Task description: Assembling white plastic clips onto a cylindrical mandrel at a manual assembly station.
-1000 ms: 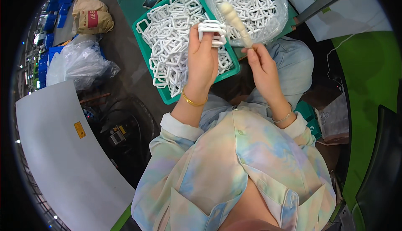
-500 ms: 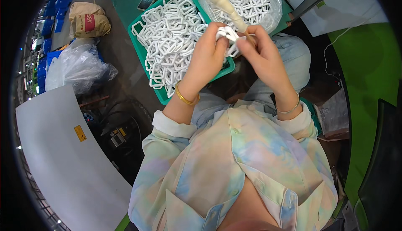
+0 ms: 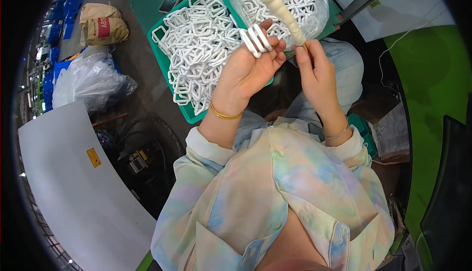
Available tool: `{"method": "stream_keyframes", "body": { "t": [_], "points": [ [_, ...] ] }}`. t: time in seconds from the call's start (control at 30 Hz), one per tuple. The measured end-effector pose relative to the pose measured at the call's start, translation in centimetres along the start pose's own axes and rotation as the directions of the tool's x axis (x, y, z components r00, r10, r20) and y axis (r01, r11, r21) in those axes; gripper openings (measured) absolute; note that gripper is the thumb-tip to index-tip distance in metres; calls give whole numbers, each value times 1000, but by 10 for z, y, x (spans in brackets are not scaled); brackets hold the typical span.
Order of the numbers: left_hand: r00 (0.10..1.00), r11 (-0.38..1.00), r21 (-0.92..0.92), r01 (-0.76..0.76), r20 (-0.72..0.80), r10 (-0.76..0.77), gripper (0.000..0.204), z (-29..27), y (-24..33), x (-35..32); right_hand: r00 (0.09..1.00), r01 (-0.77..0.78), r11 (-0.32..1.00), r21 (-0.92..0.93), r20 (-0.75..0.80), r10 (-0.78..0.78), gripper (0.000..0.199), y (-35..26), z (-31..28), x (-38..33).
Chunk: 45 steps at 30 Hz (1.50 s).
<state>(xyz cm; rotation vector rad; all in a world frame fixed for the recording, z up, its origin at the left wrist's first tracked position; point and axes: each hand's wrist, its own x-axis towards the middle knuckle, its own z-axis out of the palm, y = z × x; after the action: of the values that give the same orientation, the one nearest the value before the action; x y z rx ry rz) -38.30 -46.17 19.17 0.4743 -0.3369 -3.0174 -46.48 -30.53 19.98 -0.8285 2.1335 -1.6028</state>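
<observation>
My left hand (image 3: 248,69) is raised palm-up, fingers curled, pinching a small stack of white plastic clips (image 3: 256,39) between thumb and fingertips — the stack sticks out past my fingertips, above the edge of the green tray (image 3: 166,79). My right hand (image 3: 314,72) is closed around the lower end of a cream-coloured rod (image 3: 282,11), gripped at thumb and index finger; the rod is tilted, tip pointing up-left, over the clear plastic bag (image 3: 314,5). The clips and the rod sit close together, just beside each other — can't tell if they touch.

The tray lies ahead of my knees, loaded with more loose white clips of the same kind. The bag, just right of the tray, holds another batch of them. Gold bangle (image 3: 223,115) on my left wrist, thin silver one (image 3: 339,134) on the right. To my left on the floor: a crumpled clear bag (image 3: 91,79), a brown paper sack (image 3: 103,24), a grey panel (image 3: 73,182).
</observation>
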Motion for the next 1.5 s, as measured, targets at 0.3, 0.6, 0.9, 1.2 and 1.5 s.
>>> {"method": "stream_keyframes", "body": {
  "t": [0.3, 0.6, 0.9, 1.2, 1.5],
  "points": [
    [971, 976, -12, -217, -110, 214, 24, 16, -21, 0, 992, -27, 892, 452, -100, 81, 32, -7, 15, 16],
    [974, 974, 9, -227, -7, 227, 30, 14, -23, 0, 985, -13, 975, 224, -162, 51, 24, -9, 12, 17],
    [952, 951, 64, -304, -7, 305, 36, 17, -6, -6, 1000, 7, 1000, 5, 28, -8, 28, 8, -1, 3],
    [966, 966, -28, -259, 18, 259, 42, 16, 5, -2, 946, 135, 989, 67, 289, -149, 24, -3, -4, -12],
    [924, 877, 294, -380, 75, 375, 36, 28, 12, 3, 996, -39, 997, 61, -78, 43, 27, 15, -38, 14]
  ]
}}
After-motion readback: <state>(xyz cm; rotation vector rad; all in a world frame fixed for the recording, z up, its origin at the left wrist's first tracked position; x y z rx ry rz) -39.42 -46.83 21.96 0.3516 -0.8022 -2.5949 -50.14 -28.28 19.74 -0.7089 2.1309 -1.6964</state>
